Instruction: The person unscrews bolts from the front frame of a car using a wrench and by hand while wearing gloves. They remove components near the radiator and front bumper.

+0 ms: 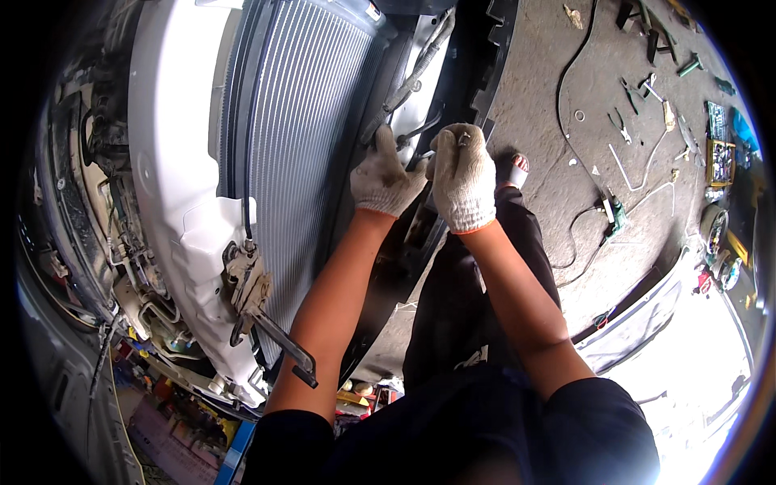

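Both my hands wear off-white knit gloves and work close together beside the car's radiator (303,89). My left hand (386,179) has a finger stretched up against a dark wrapped wiring harness (412,81) and its thumb out to the right; its other fingers are hidden. Just right of it, my right hand (463,182) is closed, fingers curled over the inner edge of a black bumper part (493,69). What it grips is too small and covered to make out. A thin black hose (424,124) curves above the gap between the hands.
A white front panel (166,105) with a hood latch (246,283) and lever stands left. On the concrete floor at right lie pliers (619,127), a green power tool (616,218), a black cable (562,89) and a socket set (718,121). A white bumper (687,356) lies lower right.
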`<action>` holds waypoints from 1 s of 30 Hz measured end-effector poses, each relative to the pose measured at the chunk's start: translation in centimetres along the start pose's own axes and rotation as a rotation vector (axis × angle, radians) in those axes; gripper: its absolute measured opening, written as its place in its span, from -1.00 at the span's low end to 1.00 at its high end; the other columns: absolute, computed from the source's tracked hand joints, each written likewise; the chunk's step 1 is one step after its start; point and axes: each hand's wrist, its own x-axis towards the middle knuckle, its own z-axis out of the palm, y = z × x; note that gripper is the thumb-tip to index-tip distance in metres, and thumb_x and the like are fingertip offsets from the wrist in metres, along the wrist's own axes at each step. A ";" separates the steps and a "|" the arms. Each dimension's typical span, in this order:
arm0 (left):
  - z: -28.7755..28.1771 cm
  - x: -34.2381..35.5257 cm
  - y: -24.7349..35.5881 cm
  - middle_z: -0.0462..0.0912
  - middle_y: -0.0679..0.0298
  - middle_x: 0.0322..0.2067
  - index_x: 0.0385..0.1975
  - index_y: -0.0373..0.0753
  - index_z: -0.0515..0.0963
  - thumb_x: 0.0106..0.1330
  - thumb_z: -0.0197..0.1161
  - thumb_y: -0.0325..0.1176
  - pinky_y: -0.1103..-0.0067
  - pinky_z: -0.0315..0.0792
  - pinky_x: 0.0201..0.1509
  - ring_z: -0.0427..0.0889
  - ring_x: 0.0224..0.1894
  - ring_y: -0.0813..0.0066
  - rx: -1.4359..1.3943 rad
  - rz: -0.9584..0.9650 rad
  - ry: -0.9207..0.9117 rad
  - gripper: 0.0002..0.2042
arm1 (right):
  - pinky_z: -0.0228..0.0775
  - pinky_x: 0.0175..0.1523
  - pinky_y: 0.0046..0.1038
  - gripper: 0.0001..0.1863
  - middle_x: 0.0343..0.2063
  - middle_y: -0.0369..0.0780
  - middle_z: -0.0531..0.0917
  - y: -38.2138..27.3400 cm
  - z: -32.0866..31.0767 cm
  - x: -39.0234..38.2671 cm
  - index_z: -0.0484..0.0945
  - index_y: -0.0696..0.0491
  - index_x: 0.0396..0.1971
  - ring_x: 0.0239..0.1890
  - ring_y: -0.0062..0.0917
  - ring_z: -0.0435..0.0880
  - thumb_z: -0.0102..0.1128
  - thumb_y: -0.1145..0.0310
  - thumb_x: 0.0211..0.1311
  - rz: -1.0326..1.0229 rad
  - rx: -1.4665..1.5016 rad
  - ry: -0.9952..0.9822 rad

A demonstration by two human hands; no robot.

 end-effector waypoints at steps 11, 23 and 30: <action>0.1 -0.1 -0.3 0.73 -0.08 -0.14 0.23 -0.24 0.30 0.08 0.50 0.12 0.24 0.68 -0.09 0.80 -0.16 -0.03 0.093 -0.074 -0.094 -0.17 | 0.62 -0.14 -0.17 -0.76 -0.26 0.01 0.64 -0.8 0.0 -4.6 0.46 0.16 -0.06 -0.25 0.00 0.71 0.24 0.56 0.33 -0.300 -0.084 -0.107; 3.7 -1.7 -4.8 0.71 0.10 -0.23 0.20 -0.31 0.37 0.43 0.19 0.14 0.29 0.58 0.10 0.74 -0.16 0.20 -0.057 -0.011 0.012 -0.37 | 0.59 0.02 -0.14 -0.66 -0.16 0.03 0.64 -1.0 -1.0 -3.4 0.53 0.19 -0.03 -0.11 0.03 0.69 0.34 0.37 0.27 -0.486 0.004 -0.447; 0.4 -0.2 -0.2 0.70 -0.07 -0.13 0.12 -0.26 0.33 0.11 0.43 0.13 0.17 0.67 -0.15 0.78 -0.20 -0.06 0.140 -0.074 -0.087 -0.27 | 0.58 -0.06 -0.10 -0.54 -0.48 0.12 0.68 -3.3 -0.6 6.5 0.63 0.25 -0.23 -0.26 0.07 0.74 0.02 0.09 0.56 0.422 0.155 -0.223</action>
